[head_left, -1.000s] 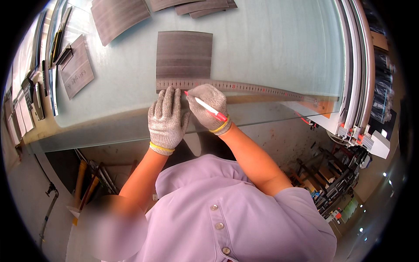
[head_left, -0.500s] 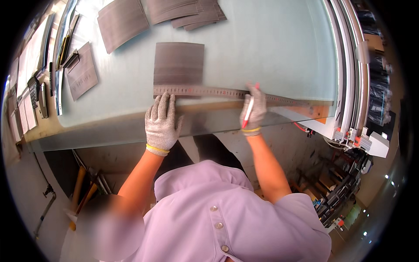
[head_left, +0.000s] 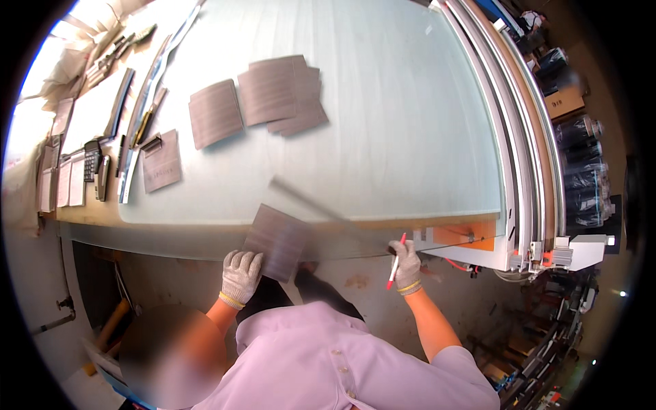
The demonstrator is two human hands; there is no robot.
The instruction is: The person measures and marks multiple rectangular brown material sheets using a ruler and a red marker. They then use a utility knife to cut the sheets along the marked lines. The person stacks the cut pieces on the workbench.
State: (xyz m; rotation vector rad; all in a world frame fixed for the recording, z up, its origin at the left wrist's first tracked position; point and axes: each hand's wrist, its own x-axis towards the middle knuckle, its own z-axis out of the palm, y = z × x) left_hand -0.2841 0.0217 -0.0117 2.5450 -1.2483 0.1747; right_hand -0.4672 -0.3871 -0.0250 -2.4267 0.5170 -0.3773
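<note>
Gloved left hand (head_left: 240, 275), fingers together, grips the grey striped sheet (head_left: 278, 241) at the table's near edge; right hand (head_left: 407, 265) pinches a red pen (head_left: 395, 262) beside the blurred ruler (head_left: 321, 212); cut pieces (head_left: 256, 102) lie far, more apparently remaining.

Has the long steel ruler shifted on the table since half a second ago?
Yes. The ruler has swung, its left end lifted away from the table's near edge.

The grey sheet (head_left: 277, 240) now hangs over the table's near edge, drawn back by the left hand (head_left: 240, 273). The ruler (head_left: 328, 213) lifts off it, blurred and slanted, as the right hand (head_left: 407, 263) with the red pen (head_left: 395, 261) has shifted rightward.
</note>
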